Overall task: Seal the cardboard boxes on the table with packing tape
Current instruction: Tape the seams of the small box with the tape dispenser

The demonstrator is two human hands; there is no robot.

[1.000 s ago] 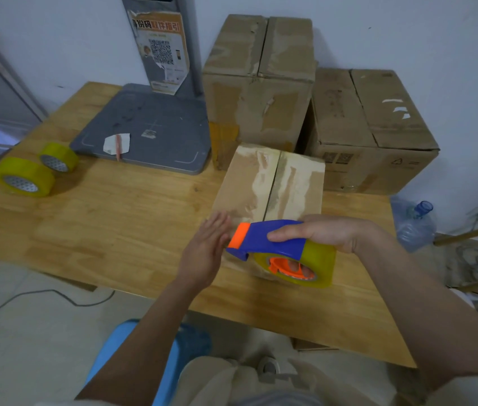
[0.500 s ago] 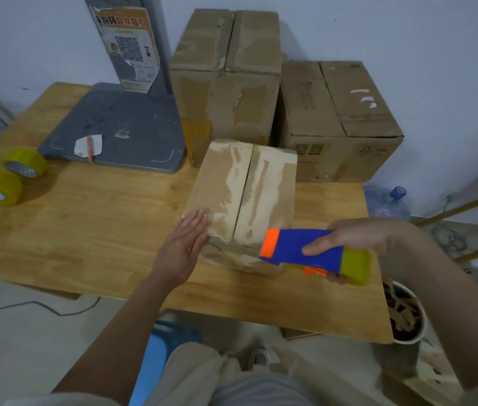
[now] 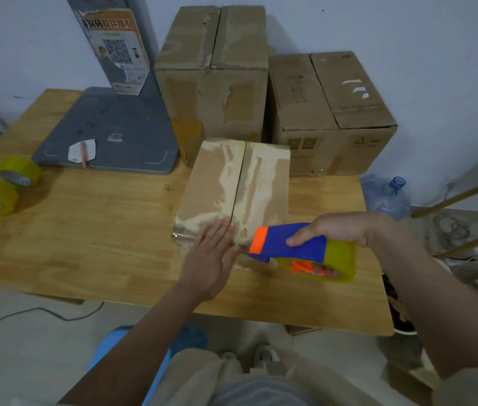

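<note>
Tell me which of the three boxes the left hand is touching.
The small front box, lowest of the three and nearest the person. The left hand lies flat on its near edge; the two bigger boxes stand behind, untouched.

My left hand (image 3: 210, 259) hides the box's (image 3: 232, 183) near edge; the poster (image 3: 116, 48) print is too blurred to read.

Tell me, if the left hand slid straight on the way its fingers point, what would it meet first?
The left hand lies flat on the near box, fingers pointing along its top seam. Sliding on, it would probably meet the tall box behind, though depth is unclear.
</note>
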